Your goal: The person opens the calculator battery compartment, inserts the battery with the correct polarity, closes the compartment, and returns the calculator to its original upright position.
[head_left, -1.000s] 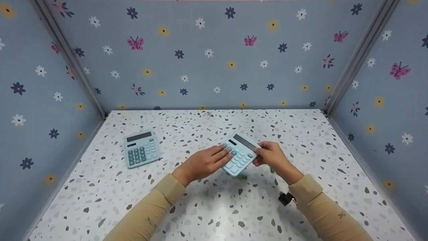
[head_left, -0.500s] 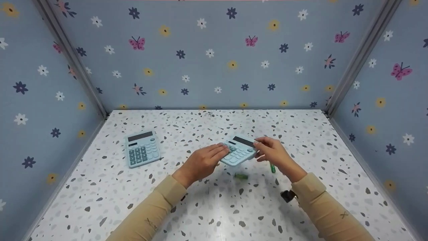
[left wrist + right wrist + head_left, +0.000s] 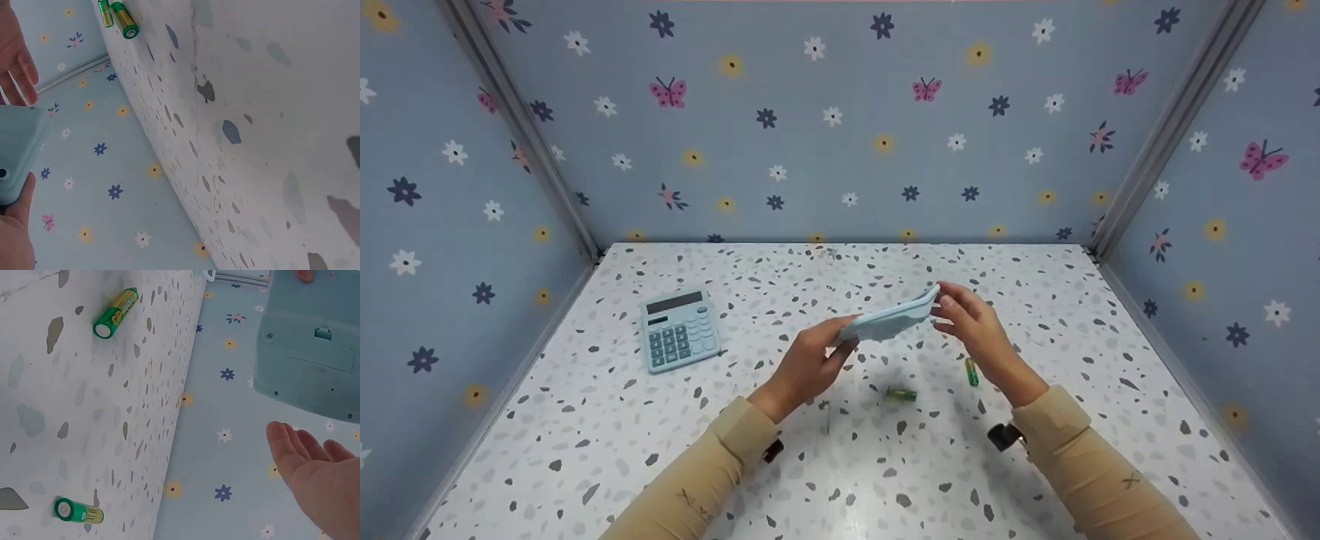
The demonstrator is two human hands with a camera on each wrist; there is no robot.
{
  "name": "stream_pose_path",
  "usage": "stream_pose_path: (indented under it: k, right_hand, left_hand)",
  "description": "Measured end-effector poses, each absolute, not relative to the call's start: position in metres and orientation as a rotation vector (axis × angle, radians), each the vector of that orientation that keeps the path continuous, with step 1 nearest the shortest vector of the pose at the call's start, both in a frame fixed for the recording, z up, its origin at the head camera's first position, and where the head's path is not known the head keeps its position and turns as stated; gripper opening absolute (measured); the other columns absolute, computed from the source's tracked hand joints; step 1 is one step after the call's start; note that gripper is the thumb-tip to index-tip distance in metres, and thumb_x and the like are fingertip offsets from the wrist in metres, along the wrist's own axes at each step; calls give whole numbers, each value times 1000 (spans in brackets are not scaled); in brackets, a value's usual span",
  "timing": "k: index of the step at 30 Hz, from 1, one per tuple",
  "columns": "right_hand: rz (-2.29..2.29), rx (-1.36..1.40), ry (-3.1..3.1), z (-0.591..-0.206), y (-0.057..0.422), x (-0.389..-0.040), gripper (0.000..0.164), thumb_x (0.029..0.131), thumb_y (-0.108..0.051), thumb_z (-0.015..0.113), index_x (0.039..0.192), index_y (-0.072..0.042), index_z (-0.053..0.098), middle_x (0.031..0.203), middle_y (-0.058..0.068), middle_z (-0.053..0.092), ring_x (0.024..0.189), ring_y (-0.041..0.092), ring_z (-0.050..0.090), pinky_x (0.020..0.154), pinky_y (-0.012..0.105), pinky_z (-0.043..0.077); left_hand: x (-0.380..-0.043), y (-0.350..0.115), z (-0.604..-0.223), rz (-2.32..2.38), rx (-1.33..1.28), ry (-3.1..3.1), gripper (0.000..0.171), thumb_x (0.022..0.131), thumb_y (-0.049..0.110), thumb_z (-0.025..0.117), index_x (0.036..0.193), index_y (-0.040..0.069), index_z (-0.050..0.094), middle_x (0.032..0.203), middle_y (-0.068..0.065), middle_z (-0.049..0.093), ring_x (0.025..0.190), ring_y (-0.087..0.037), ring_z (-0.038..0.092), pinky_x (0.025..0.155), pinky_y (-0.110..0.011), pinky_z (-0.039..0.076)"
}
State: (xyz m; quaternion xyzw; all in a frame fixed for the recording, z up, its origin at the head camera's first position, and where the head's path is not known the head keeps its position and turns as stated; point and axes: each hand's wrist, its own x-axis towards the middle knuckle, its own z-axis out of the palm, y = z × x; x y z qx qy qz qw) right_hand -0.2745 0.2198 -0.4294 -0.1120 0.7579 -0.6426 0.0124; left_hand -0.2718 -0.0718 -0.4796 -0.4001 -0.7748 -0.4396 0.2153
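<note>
A light blue calculator is held above the table, tipped so its underside shows beneath it. My left hand grips its left end, thumb below and fingers on top. My right hand is by the far right end, fingers loosely extended; in the right wrist view a gap shows between those fingers and the calculator's back. A rectangular cover with a small latch notch is outlined on that back. On the table beneath lie two green batteries, one nearer the middle, the other by the right wrist.
A second light blue calculator lies face up at the left of the speckled white table. Flower-patterned panels stand at the back and both sides. A dark wrist camera hangs under the right sleeve.
The calculator has tilted from face up until its underside shows, with its right end raised. The right hand has loosened from its edge. Both batteries have come into full view.
</note>
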Motion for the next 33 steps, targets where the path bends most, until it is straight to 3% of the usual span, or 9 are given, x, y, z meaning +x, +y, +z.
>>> stream_pose_path:
  k: [6,14,26,33]
  right_hand:
    - [-2016,-383,2419,-430,213,-273,57,112,-20,58,163,1,44,158,24,55,149,42,54,121,44,52]
    - [-2127,-392,2474,-433,201,-271,47,103,-7,73,147,3,57,147,22,65,139,37,64,109,28,59]
    - [-2030,-395,2595,-448,188,-270,33,96,0,79,126,5,67,140,22,65,134,39,67,112,46,59]
    - [-1910,-401,2747,-451,176,-268,31,92,-4,85,116,2,66,137,22,63,125,42,71,105,54,63]
  left_hand:
    - [-267,-69,-475,-1600,-983,-2192,40,107,4,66,146,-4,63,138,-23,73,125,-37,74,101,-43,65]
    - [-265,-68,-470,-1986,-784,-2230,50,107,7,65,154,-6,53,147,-29,65,134,-44,67,108,-48,61]
    - [-267,-70,-477,-2220,-617,-2261,54,107,9,64,157,-4,50,150,-27,64,137,-43,65,111,-55,58]
    - [-266,-69,-479,-2230,-629,-2287,55,107,8,63,158,-6,48,151,-29,62,138,-44,64,110,-54,59]
